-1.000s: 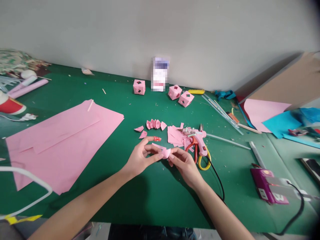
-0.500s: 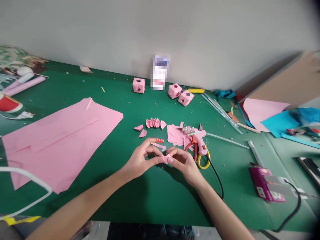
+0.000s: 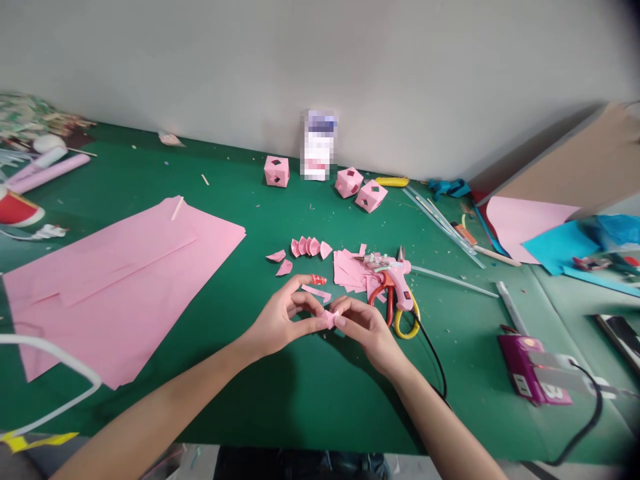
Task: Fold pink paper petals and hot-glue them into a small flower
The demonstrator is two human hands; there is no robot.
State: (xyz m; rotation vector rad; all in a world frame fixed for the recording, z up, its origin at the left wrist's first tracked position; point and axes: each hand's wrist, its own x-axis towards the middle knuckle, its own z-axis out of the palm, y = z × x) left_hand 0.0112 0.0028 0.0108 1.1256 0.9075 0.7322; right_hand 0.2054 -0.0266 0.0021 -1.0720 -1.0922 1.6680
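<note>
Between my two hands is a small folded piece of pink paper (image 3: 330, 319). My left hand (image 3: 283, 320) pinches its left end with thumb and fingers, and a red patterned wrap (image 3: 319, 280) covers the tip of the raised index finger. The right end is pinched by my right hand (image 3: 367, 327). Just beyond my fingers lies a pink paper strip (image 3: 316, 293). Farther back stand several folded pink pieces in a row (image 3: 311, 247), with two loose ones (image 3: 285, 268) beside them. A stack of pink paper pieces (image 3: 347, 270) lies beyond my right hand.
A pink glue gun (image 3: 401, 283) rests over scissors (image 3: 407, 323), its black cord (image 3: 435, 353) trailing right. Large pink sheets (image 3: 130, 287) cover the left. Three pink paper cubes, one the left cube (image 3: 277, 172), stand near the wall. A purple power box (image 3: 525, 370) sits at right.
Both hands keep their pinch on the folded pink paper and have hardly moved. The whole view has shifted very slightly.
</note>
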